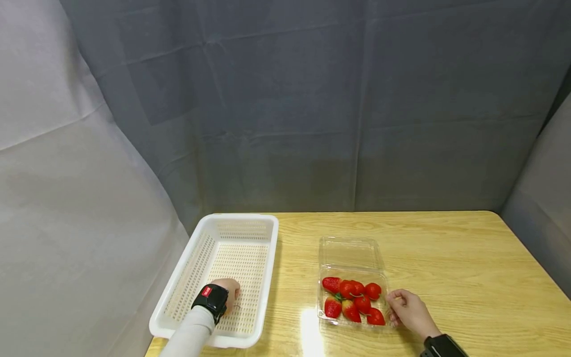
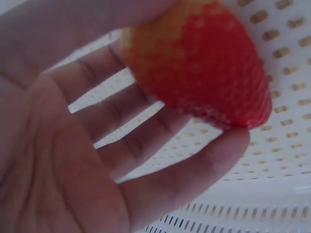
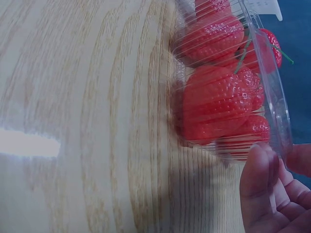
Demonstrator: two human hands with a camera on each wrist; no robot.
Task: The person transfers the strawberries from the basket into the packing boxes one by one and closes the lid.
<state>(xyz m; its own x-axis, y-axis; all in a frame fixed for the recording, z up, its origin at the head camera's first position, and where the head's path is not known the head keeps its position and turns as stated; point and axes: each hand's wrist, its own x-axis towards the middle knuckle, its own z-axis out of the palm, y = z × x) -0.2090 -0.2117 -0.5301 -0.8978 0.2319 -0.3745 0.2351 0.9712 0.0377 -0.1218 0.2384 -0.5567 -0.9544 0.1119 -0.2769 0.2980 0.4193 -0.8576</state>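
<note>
My left hand (image 1: 228, 293) is down inside a white perforated plastic basket (image 1: 266, 285). In the left wrist view its fingers and thumb hold a strawberry (image 2: 214, 63), red with a paler yellowish end; the head view hides this strawberry behind the hand. My right hand (image 1: 411, 313) pinches the right edge of a clear plastic clamshell box (image 1: 349, 252), thumb and finger on either side of the rim. Several red strawberries (image 1: 332, 307) lie in the box, whose lid is folded back. Close up in the right wrist view, strawberries (image 3: 216, 104) show through the ribbed clear wall.
Both containers stand on a light wood-grain table (image 1: 450, 258), the basket at the left and the box to its right. A dark grey cloth (image 1: 285, 109) hangs behind the table, with pale cloth (image 1: 76, 208) along the left side.
</note>
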